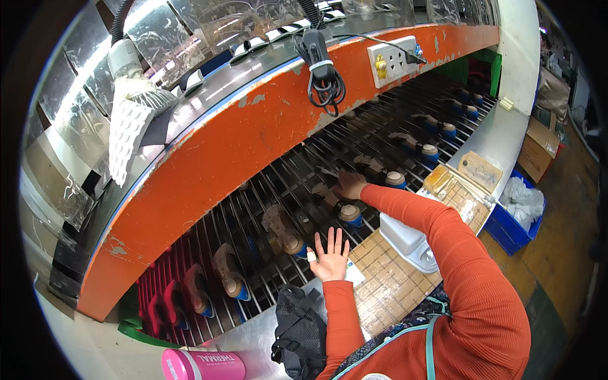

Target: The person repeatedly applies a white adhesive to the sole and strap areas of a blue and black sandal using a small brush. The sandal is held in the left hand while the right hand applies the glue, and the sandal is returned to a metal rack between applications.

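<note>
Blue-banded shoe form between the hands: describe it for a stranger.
Below the orange arch lies a bed of metal rods carrying shoe forms. Find the blue-banded one between the right hand and open left hand; its neighbours lie outside that gap.

The beam (pixel 190 174) is showing chipped orange with pale grey patches and a blue line along its top, while on it the socket panel (pixel 394 61) is showing white and the cord (pixel 325 81) black. Below the beam, the shoes (pixel 349 214) are showing blue, tan and grey-brown, those by its left end are looking red, and the board (pixel 378 266) is showing a brown grid on tan. Farther below the beam, the sleeves (pixel 484 288) are showing ribbed orange-red, the bag (pixel 296 329) black, and the flask (pixel 218 366) pink.
</note>
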The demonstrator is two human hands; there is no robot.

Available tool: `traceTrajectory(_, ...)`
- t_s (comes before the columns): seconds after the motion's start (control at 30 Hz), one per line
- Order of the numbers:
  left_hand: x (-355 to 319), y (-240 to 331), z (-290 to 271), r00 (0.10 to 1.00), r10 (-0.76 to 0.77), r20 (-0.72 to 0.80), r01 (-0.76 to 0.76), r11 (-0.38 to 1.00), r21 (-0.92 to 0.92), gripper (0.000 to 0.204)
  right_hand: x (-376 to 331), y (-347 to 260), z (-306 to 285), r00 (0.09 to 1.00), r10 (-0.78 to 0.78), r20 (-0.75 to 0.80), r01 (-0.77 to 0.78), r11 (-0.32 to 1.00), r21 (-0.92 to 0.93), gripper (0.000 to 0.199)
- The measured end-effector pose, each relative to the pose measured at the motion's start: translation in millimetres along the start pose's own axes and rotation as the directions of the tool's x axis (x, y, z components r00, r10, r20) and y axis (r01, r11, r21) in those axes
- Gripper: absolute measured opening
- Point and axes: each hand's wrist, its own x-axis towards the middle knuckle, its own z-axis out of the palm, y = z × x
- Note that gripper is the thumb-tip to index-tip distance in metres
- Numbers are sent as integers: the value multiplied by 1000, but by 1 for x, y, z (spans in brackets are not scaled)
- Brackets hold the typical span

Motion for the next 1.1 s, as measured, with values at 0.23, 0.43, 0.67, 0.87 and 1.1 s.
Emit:
traceTrajectory(0.23, -1, 2, 1, 1000, -5, -14, 5, 1000, -1, 55, 4, 0, 4, 997, -76, -13, 77, 996, 48, 59)
traceTrajectory(0.43, -49, -21, 116, 885, -174, 431, 222, 973, -62, 51, 2, -6, -1, 995, -97, 20, 97, 995, 34, 55)
traceTrajectory(0.67, -119, -53, 269, 274, -97, 957, -28, 994, 109, 33, 3, 3, 9, 987, -160, 12, 160, 987, 19, 53)
traceTrajectory(0.87, -123, -43, 291, 410, -34, 911, -149, 983, 104, 20, 14, 8, 10, 976, -214, -32, 215, 975, 51, 57)
traceTrajectory(1.1, -113, -41, 283, 361, -110, 926, -164, 970, 179, 10, 16, 14, 19, 943, -305, -133, 307, 952, -8, 61)
